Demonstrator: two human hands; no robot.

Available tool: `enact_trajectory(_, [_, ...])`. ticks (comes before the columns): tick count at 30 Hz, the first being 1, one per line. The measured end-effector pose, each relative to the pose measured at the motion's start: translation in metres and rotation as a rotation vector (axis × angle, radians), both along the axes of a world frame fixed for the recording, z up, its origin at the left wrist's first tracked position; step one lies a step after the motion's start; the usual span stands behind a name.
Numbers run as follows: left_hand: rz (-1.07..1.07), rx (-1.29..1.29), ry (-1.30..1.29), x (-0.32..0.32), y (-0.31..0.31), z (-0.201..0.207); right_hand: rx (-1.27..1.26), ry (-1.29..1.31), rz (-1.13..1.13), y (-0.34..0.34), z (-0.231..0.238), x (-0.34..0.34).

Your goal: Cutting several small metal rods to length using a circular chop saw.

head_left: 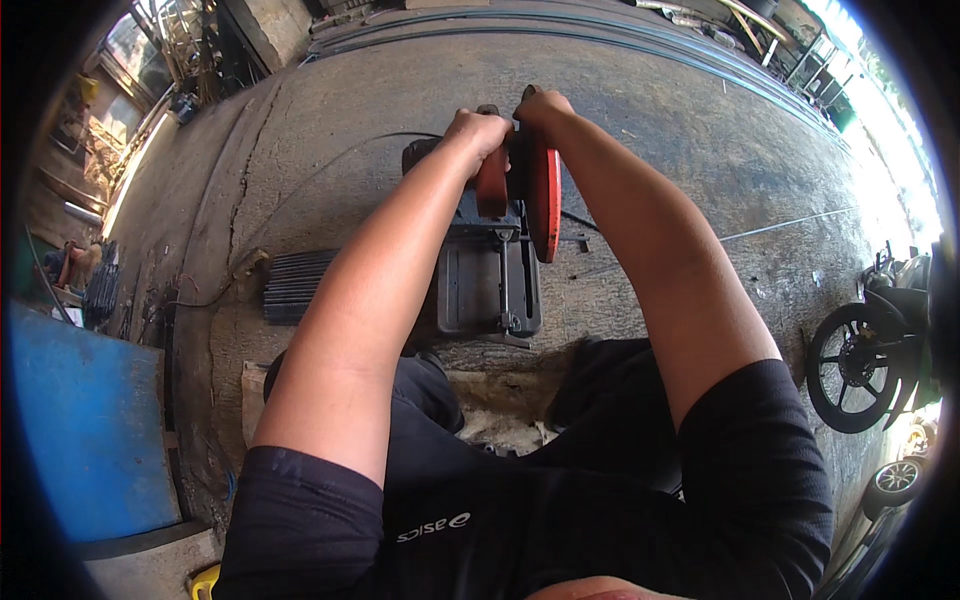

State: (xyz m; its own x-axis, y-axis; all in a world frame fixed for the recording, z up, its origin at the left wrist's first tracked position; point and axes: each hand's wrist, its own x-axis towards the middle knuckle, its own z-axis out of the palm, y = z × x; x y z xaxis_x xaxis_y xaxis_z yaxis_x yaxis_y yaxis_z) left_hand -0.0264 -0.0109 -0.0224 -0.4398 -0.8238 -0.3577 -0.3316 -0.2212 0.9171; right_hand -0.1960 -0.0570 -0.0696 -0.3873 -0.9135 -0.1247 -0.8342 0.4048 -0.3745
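A cut-off saw stands on the concrete floor in front of my knees, with a dark metal base [462, 290] and a red blade guard [551, 205]. My left hand [482, 133] is closed around the top of the saw's red arm [492, 188]. At the upper end of the guard, my right hand [544, 106] grips a dark part of the saw; its fingers are partly hidden. A vise with a screw rod [504, 275] lies along the base. Left of the base is a bundle of dark metal bars [297, 287].
Long metal pipes [560, 18] lie across the far floor. A thin rod [790, 222] extends right of the saw. A motorcycle wheel [853, 368] stands at the right, a blue panel [85, 420] at the left. A cable [330, 165] curves over the floor behind the saw.
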Motion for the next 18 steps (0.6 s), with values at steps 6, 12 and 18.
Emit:
enact_trajectory(6, [0.182,-0.219,-0.092,0.039,0.059,-0.028,-0.304,-0.306,-0.234,0.084,-0.009,0.061])
enact_trajectory(12, [0.163,-0.28,-0.1,0.053,0.092,-0.08,-0.435,-0.33,-0.225,0.134,-0.033,0.083])
enact_trajectory(18, [0.15,-0.359,-0.184,0.057,0.113,-0.111,-0.598,-0.302,-0.212,0.154,-0.074,0.085])
